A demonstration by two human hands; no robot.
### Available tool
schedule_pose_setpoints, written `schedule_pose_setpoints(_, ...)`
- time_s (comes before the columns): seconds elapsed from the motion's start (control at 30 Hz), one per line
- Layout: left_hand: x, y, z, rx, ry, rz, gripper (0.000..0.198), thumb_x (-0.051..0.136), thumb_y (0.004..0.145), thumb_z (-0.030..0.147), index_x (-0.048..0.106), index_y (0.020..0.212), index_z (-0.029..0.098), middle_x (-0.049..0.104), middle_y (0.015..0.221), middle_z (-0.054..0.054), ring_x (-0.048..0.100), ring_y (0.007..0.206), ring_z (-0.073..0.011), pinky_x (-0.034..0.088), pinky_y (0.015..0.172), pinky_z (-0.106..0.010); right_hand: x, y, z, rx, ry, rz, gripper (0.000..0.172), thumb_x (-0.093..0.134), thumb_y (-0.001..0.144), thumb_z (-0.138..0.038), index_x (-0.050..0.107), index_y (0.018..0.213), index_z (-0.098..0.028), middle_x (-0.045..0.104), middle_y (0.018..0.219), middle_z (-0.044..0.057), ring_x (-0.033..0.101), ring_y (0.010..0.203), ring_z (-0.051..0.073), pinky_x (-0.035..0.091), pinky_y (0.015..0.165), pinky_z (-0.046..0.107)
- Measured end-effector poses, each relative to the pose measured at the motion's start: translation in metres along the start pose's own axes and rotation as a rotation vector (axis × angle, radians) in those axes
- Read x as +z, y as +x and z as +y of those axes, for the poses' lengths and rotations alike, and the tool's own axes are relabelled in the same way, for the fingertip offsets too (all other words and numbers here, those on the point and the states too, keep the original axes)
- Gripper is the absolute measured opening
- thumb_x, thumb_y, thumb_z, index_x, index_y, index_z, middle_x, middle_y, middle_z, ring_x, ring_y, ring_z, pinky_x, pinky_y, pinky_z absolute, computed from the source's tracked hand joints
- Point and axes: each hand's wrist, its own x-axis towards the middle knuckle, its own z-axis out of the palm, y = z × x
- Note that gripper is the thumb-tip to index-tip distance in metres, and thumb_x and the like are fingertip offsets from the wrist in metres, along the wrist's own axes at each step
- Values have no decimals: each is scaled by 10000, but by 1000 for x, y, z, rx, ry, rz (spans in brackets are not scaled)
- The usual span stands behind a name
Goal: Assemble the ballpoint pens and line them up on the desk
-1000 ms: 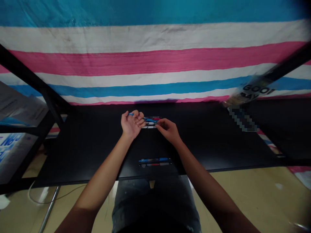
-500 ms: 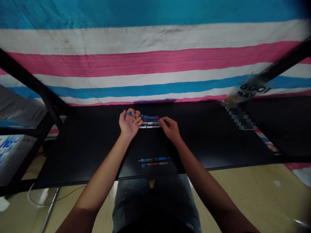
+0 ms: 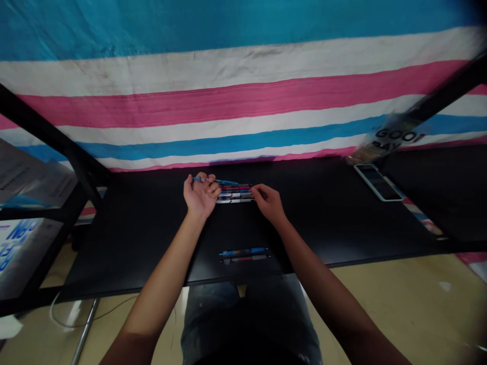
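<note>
My left hand [image 3: 202,196] is palm up, its fingers curled around a blue pen [image 3: 228,182] that points to the right. Beneath and beside it, several pens [image 3: 235,194] with red, white and grey barrels lie side by side in a row on the black table [image 3: 312,218]. At the right ends of this row is my right hand [image 3: 267,201], thumb and forefinger pinched together; whether a pen end is between them is hidden. Closer to me lie a blue pen [image 3: 243,251] and a grey-and-red pen [image 3: 245,259], nearly parallel.
A phone [image 3: 378,182] in a light case lies toward the back right, beside a clear plastic bag [image 3: 388,142] with lettering. Boxes [image 3: 26,253] stand at the left behind the black frame bars [image 3: 81,172]. A striped sheet [image 3: 228,101] hangs along the back edge.
The blue pen's right end has come away from my right fingers, moving slightly left with my left hand. My right hand stays by the row's ends. The view has tilted slightly.
</note>
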Motion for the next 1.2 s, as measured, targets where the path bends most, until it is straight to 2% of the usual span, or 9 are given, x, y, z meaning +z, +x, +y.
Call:
schedule_pose_setpoints(0.2, 0, 0, 0, 15, 83, 71, 442, 441, 992, 506, 461, 674, 200, 477, 709, -20, 352, 510, -95, 334, 463, -231, 1, 0, 1, 5, 3, -5, 271, 572, 929, -426, 685, 835, -198, 656, 743, 37, 570, 684, 187, 435, 647, 302)
schedule_pose_setpoints(0.4, -4, 2, 0, 0, 75, 68, 426, 444, 988, 491, 442, 676, 200, 451, 695, -9, 340, 496, -93, 331, 468, -234, 3, 2, 5, 2, 10, 4, 258, 579, 929, -403, 683, 821, -193, 641, 711, 30, 573, 677, 188, 430, 652, 303)
schedule_pose_setpoints(0.63, -7, 3, 0, -36, -40, 31, 435, 423, 979, 515, 413, 671, 208, 423, 664, 6, 315, 454, -88, 315, 447, -243, 2, 1, 4, -7, 7, -1, 256, 576, 932, -396, 685, 820, -194, 642, 714, 30, 565, 665, 183, 425, 646, 302)
schedule_pose_setpoints(0.87, -7, 2, -1, -84, -218, -13, 363, 375, 991, 397, 393, 684, 203, 406, 671, 11, 337, 448, -84, 300, 451, -241, 2, 1, 6, -12, -16, -5, 270, 569, 935, -402, 698, 835, -188, 658, 722, 35, 572, 660, 182, 429, 636, 297)
schedule_pose_setpoints(1.2, -1, -1, 1, -112, -209, 66, 403, 415, 997, 435, 377, 671, 202, 404, 649, 12, 319, 437, -83, 300, 442, -240, 1, 1, 4, -21, -6, 8, 245, 578, 930, -378, 699, 824, -192, 666, 715, 32, 595, 666, 184, 443, 635, 293)
